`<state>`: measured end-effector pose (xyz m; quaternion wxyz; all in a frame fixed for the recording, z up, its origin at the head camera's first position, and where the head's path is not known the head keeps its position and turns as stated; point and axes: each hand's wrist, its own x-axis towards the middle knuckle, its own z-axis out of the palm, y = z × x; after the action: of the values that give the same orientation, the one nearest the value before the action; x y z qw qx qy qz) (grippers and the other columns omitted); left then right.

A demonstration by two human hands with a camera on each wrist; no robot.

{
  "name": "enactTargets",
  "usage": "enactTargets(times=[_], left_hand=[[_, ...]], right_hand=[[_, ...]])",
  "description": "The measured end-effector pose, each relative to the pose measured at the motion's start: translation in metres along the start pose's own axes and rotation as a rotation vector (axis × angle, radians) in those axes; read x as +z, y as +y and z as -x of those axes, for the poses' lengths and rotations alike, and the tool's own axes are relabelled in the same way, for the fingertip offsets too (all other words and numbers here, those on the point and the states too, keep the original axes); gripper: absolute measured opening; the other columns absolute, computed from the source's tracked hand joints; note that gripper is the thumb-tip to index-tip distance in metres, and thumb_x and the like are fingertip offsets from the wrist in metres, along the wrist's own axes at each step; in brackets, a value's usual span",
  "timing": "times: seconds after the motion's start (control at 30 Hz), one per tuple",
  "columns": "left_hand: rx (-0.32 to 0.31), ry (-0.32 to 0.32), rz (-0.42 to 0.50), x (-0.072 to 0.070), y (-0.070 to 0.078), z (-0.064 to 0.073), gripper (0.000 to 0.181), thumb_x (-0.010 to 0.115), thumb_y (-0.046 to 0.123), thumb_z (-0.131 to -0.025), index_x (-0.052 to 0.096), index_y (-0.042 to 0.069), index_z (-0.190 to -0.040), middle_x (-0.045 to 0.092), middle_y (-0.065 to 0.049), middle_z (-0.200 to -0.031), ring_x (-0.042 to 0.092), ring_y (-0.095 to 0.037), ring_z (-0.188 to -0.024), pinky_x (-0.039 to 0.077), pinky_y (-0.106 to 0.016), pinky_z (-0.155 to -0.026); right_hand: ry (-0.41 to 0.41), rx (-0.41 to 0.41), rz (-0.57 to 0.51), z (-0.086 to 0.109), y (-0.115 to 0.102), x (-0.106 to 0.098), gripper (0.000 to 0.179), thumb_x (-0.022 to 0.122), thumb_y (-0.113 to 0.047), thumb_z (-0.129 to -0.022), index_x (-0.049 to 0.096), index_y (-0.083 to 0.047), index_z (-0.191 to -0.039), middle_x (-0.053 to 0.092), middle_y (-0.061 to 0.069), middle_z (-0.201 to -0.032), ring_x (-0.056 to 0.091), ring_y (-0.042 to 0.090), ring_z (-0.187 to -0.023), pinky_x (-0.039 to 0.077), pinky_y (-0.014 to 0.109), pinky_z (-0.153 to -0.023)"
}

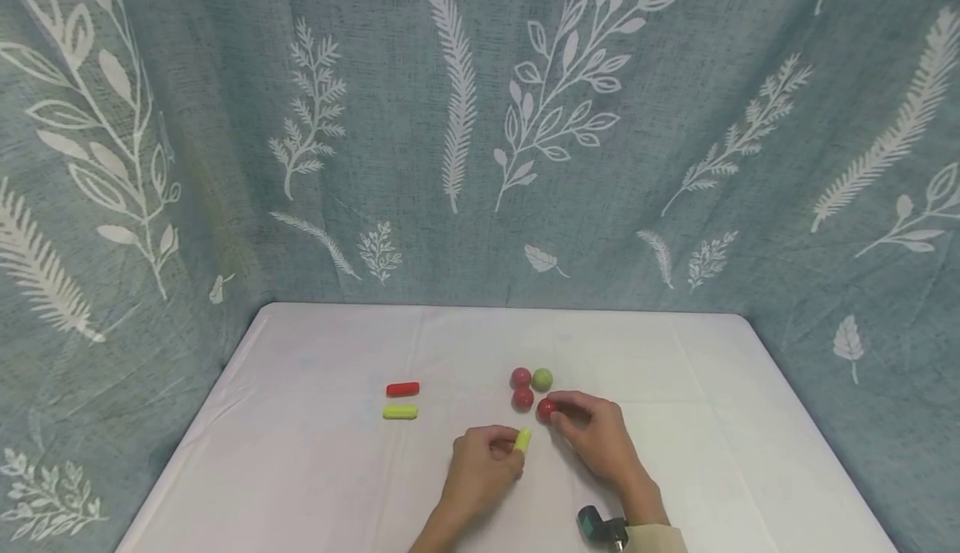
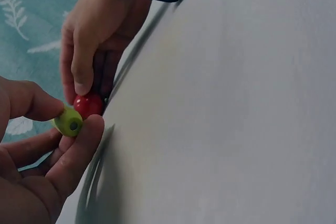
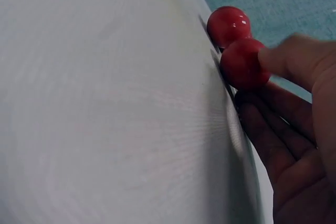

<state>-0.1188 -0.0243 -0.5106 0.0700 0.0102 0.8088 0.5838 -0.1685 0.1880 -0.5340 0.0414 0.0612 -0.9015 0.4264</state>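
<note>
My left hand [image 1: 482, 465] pinches a short yellow-green rod [image 1: 522, 439] between thumb and fingertips; its round end with a small dark centre faces the camera in the left wrist view. To the right, my right hand [image 1: 597, 436] holds a glossy red ball [image 1: 546, 409] between thumb and fingers, low over the white table. In the right wrist view the thumb presses on this red ball [image 3: 245, 64], and another red ball [image 3: 229, 27] shows just behind it. Two reddish balls [image 1: 522, 398] and a green ball [image 1: 542, 379] cluster just beyond the right fingertips.
Left of the hands, a red rod [image 1: 402, 389] and a second yellow-green rod [image 1: 400, 412] lie side by side on the white-covered table [image 1: 315, 470]. Behind the table's far edge hangs a teal curtain [image 1: 487, 261] with white leaf prints. A dark wrist camera [image 1: 592, 525] sits by the right sleeve.
</note>
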Motion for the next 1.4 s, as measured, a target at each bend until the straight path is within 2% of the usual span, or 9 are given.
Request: enactTargets(times=[0.23, 0.47, 0.63, 0.8, 0.97, 1.07, 1.2, 1.4], left_hand=[[0.013, 0.071, -0.080, 0.010, 0.003, -0.005, 0.021, 0.083, 0.009, -0.085, 0.082, -0.001, -0.103, 0.081, -0.004, -0.084, 0.073, -0.010, -0.074, 0.061, -0.028, -0.068], [0.030, 0.059, -0.170, 0.019, 0.004, -0.014, 0.015, 0.088, 0.013, -0.085, 0.082, 0.002, -0.094, 0.077, 0.001, -0.076, 0.069, -0.010, -0.071, 0.058, -0.028, -0.065], [0.090, 0.090, -0.239, 0.028, -0.004, -0.024, 0.014, 0.090, 0.015, -0.084, 0.082, 0.004, -0.088, 0.070, 0.007, -0.069, 0.061, -0.007, -0.066, 0.052, -0.025, -0.061], [0.145, 0.115, -0.281, 0.035, -0.011, -0.033, 0.016, 0.092, 0.018, -0.083, 0.083, 0.006, -0.087, 0.069, 0.009, -0.067, 0.061, -0.005, -0.062, 0.052, -0.025, -0.059], [0.121, 0.118, -0.282, 0.041, -0.016, -0.039, 0.014, 0.092, 0.018, -0.080, 0.085, 0.007, -0.084, 0.072, 0.009, -0.067, 0.063, -0.004, -0.062, 0.054, -0.024, -0.058], [0.139, 0.133, -0.281, 0.041, -0.013, -0.039, 0.012, 0.091, 0.016, -0.080, 0.084, 0.006, -0.083, 0.072, 0.006, -0.066, 0.062, -0.005, -0.060, 0.052, -0.024, -0.056], [0.147, 0.136, -0.249, 0.037, 0.001, -0.033, 0.010, 0.090, 0.010, -0.080, 0.084, 0.002, -0.082, 0.071, 0.003, -0.064, 0.061, -0.009, -0.058, 0.049, -0.025, -0.055], [0.071, 0.116, -0.239, 0.034, 0.010, -0.030, 0.012, 0.092, 0.010, -0.082, 0.083, 0.002, -0.086, 0.073, 0.002, -0.068, 0.062, -0.007, -0.061, 0.051, -0.023, -0.058]], right_hand=[[-0.004, -0.002, -0.005, -0.002, 0.001, 0.000, 0.032, 0.085, -0.013, -0.094, 0.081, -0.026, -0.123, 0.082, -0.008, -0.124, 0.072, 0.023, -0.132, 0.051, 0.050, -0.118], [-0.017, -0.003, -0.019, -0.002, 0.001, 0.000, 0.032, 0.086, -0.011, -0.093, 0.081, -0.028, -0.120, 0.081, -0.010, -0.122, 0.072, 0.023, -0.131, 0.051, 0.051, -0.119], [-0.025, 0.013, -0.033, -0.003, 0.002, 0.000, 0.033, 0.087, -0.011, -0.092, 0.081, -0.028, -0.120, 0.082, -0.010, -0.120, 0.073, 0.023, -0.129, 0.051, 0.052, -0.118], [-0.030, 0.021, -0.059, -0.004, 0.003, -0.001, 0.033, 0.087, -0.011, -0.092, 0.082, -0.027, -0.120, 0.082, -0.010, -0.120, 0.073, 0.023, -0.129, 0.051, 0.053, -0.118], [-0.047, 0.025, -0.109, -0.003, 0.004, -0.002, 0.032, 0.087, -0.011, -0.092, 0.083, -0.027, -0.119, 0.082, -0.012, -0.118, 0.074, 0.020, -0.127, 0.053, 0.049, -0.116], [-0.058, 0.030, -0.147, -0.003, 0.006, -0.002, 0.033, 0.087, -0.009, -0.092, 0.083, -0.028, -0.119, 0.082, -0.012, -0.117, 0.075, 0.018, -0.124, 0.056, 0.043, -0.113], [-0.070, 0.035, -0.179, -0.004, 0.008, -0.003, 0.034, 0.086, -0.007, -0.092, 0.083, -0.025, -0.120, 0.082, -0.010, -0.119, 0.075, 0.018, -0.124, 0.057, 0.036, -0.110], [-0.099, 0.041, -0.205, -0.005, 0.010, -0.005, 0.033, 0.084, -0.009, -0.094, 0.081, -0.020, -0.125, 0.081, -0.003, -0.126, 0.075, 0.021, -0.125, 0.058, 0.029, -0.108]])
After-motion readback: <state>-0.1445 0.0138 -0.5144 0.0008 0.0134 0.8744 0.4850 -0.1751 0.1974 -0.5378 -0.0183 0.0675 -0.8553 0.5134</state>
